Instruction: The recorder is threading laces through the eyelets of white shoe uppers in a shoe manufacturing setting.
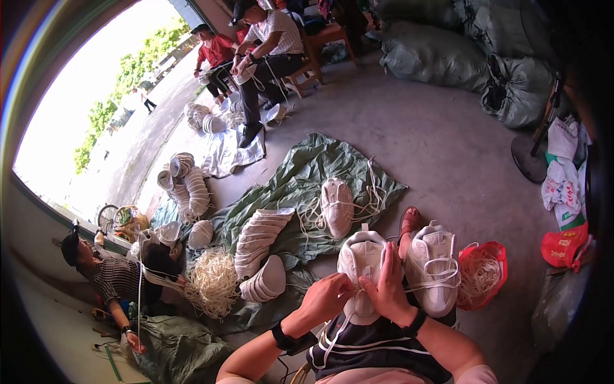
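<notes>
A white sneaker (362, 251) lies on my lap with its heel pointing away from me. My right hand (389, 291) holds it, fingers stretched along its right side and the thumb over the lacing. At the left of the lacing, my left hand (327, 296) is closed in a pinch on a white shoelace (335, 338), whose loose end hangs down over my dark clothing. Just to the right, a second white sneaker (435, 297) rests with its lace lying loosely across the top. My fingers partly hide the first sneaker's eyelets.
A red bag (502, 276) of white laces stands at right. Ahead, a green tarp (300, 163) carries another sneaker (337, 208), a row of nested shoe uppers (259, 240) and a lace heap (214, 281). One person (121, 275) sits at left, others farther back. Sacks (435, 57) line the back right.
</notes>
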### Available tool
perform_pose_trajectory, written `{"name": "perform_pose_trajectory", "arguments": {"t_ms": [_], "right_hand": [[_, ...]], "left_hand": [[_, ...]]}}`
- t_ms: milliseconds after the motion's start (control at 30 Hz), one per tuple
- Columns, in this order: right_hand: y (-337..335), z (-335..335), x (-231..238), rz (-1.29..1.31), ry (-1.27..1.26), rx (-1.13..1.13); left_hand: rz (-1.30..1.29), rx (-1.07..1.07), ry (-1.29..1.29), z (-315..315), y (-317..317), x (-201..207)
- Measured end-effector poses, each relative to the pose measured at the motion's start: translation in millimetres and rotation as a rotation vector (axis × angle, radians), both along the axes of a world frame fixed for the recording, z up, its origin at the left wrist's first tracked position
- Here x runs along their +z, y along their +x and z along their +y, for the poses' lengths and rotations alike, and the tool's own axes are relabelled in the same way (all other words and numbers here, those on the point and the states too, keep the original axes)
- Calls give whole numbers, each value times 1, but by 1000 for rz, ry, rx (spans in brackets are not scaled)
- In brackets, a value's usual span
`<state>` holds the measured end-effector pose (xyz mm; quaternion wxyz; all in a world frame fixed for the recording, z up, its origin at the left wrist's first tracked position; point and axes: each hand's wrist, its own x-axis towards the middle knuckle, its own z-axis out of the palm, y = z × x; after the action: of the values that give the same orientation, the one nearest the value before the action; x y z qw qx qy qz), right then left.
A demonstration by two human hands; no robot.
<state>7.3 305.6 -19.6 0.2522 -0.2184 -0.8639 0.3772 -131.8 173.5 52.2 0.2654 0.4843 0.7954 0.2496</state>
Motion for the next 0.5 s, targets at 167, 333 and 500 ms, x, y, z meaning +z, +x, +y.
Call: {"name": "perform_pose_trajectory", "arguments": {"t_ms": [167, 333, 500], "right_hand": [[0, 0, 2, 3, 0, -5], [2, 1, 0, 7, 10, -1], [3, 1, 0, 5, 8, 6]], "left_hand": [[-1, 4, -15, 1, 2, 0], [-2, 7, -25, 2, 4, 4], [-9, 7, 7, 0, 4, 0]]}}
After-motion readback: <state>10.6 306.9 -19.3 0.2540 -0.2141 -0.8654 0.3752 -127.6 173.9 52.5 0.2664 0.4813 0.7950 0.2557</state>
